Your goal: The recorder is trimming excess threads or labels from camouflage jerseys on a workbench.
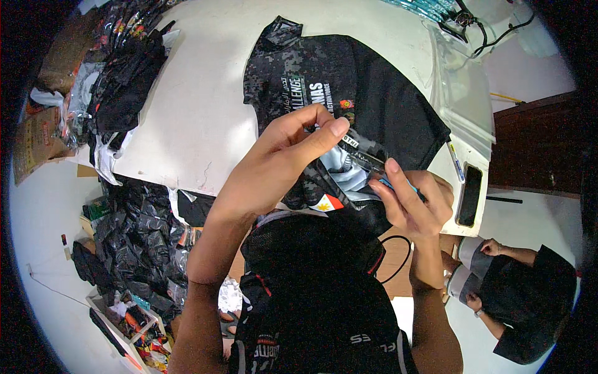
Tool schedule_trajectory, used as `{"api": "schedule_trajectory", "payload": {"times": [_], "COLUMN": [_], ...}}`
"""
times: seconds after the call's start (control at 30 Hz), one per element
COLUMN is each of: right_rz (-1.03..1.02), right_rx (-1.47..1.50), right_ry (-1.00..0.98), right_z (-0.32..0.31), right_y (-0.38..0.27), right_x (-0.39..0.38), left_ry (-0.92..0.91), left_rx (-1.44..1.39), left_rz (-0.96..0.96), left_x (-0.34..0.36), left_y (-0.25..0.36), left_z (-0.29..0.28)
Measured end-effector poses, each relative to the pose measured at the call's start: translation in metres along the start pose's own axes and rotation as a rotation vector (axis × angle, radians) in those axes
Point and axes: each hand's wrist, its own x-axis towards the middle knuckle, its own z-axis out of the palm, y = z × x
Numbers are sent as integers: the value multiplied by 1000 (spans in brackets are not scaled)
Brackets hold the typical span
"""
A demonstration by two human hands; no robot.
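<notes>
A black jersey with a grey camouflage pattern, white lettering and small badges lies on the white table. Its near edge is lifted, showing a pale grey inner side and a small flag patch. My left hand pinches the lifted cloth between thumb and fingers, beside a dark band with a white label. Lower right, my right hand is closed at the other end of that band. A slim bright blue tool shows between its fingers; its exact kind is mostly hidden.
The white table has a phone and a pen on its right edge. Dark garments are heaped at far left, above black plastic bags. Clear plastic sheets lie right. Another person is at lower right.
</notes>
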Motion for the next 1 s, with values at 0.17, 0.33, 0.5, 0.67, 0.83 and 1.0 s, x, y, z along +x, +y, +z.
{"api": "schedule_trajectory", "payload": {"times": [0.17, 0.33, 0.5, 0.67, 0.83, 1.0], "right_rz": [-34, 22, -17, -37, -40, -99], "right_rx": [-34, -12, -14, -7, 0, -5], "right_ry": [-70, -116, -137, -148, -143, -41], "right_z": [-3, -5, -7, -7, -2, 3], "right_y": [1, -2, 1, 5, 7, 13], "right_x": [-1, 2, 2, 0, -1, -6], "left_ry": [15, -4, 8, 11, 2, -20], "left_rx": [127, 53, 36, 75, 29, 9], "left_rz": [-88, 7, 11, -13, 10, -6], "left_x": [3, 2, 2, 3, 5, 6], "left_y": [1, -4, -3, -5, -8, -7], "left_z": [-4, -4, -2, -3, -4, -5]}}
